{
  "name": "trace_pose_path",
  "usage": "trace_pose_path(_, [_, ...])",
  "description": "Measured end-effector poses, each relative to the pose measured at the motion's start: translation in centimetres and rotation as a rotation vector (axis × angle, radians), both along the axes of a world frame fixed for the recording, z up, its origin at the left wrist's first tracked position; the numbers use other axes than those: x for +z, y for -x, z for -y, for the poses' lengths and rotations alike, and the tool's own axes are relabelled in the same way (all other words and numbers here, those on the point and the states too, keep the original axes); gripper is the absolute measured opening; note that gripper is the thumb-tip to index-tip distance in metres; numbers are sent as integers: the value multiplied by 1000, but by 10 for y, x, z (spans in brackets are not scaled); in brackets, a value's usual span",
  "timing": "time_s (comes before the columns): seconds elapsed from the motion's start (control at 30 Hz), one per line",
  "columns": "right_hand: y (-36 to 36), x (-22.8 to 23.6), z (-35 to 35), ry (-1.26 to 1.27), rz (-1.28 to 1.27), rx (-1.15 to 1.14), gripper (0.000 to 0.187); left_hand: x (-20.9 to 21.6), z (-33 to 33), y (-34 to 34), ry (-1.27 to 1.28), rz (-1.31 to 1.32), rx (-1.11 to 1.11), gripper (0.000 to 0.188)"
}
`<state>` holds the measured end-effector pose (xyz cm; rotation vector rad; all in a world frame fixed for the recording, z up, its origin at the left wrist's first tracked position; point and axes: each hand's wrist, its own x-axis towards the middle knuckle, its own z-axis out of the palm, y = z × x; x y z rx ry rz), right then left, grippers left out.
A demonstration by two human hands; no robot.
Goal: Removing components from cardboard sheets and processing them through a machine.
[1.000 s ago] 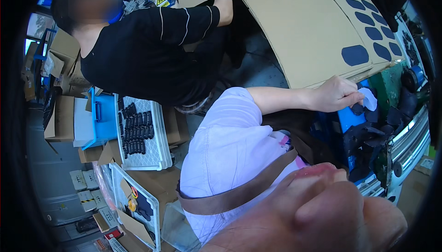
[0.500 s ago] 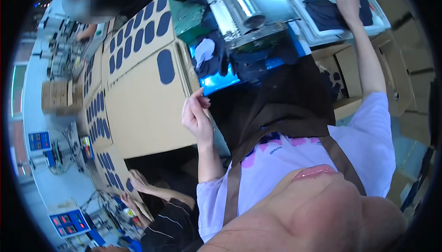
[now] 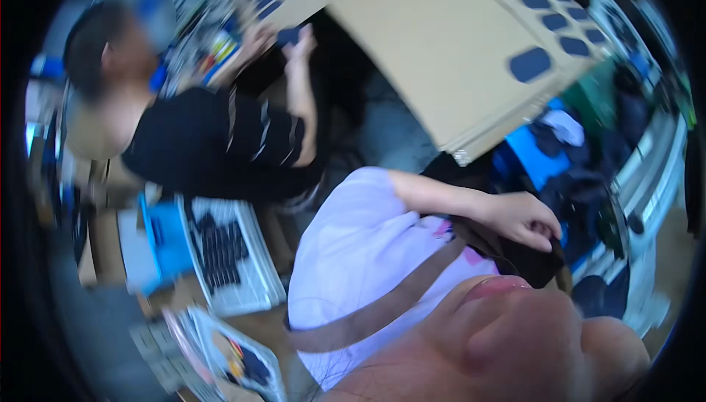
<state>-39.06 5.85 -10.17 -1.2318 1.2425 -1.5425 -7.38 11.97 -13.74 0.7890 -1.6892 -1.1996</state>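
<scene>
My left hand hangs in front of my brown apron. Its fingers are curled in, and nothing shows between them. Beyond the hand lies a pile of dark fabric, next to a blue sheet and a pale cloth scrap. A rounded dark piece appears blurred to the right; whether anything holds it is hidden. My right hand is out of view. On the cardboard-topped table, one dark oval patch lies apart from several others in rows.
At the left a co-worker in a black shirt handles a dark piece by the table. Behind them stand a white crate of dark stacked pieces, a blue bin and an open carton. Another white tray sits lower.
My view has swung left toward the co-worker. My left hand has moved from the cardboard's edge to before my apron. My right hand, earlier reaching into the white tray, has left view.
</scene>
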Motion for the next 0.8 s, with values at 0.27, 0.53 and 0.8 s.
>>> trace_pose_path(0.27, [-63, -57, -16, -129, -9, 604, 34, -26, -10, -7, -271, -468, -59, 50])
trace_pose_path(0.53, [-118, -65, -27, -130, -12, 671, 38, -30, -26, -49, -240, -361, 115, 31])
trace_pose_path(0.8, [-104, -71, -7, -324, -67, 1004, 64, -33, -25, -62, -168, -199, 131, 33])
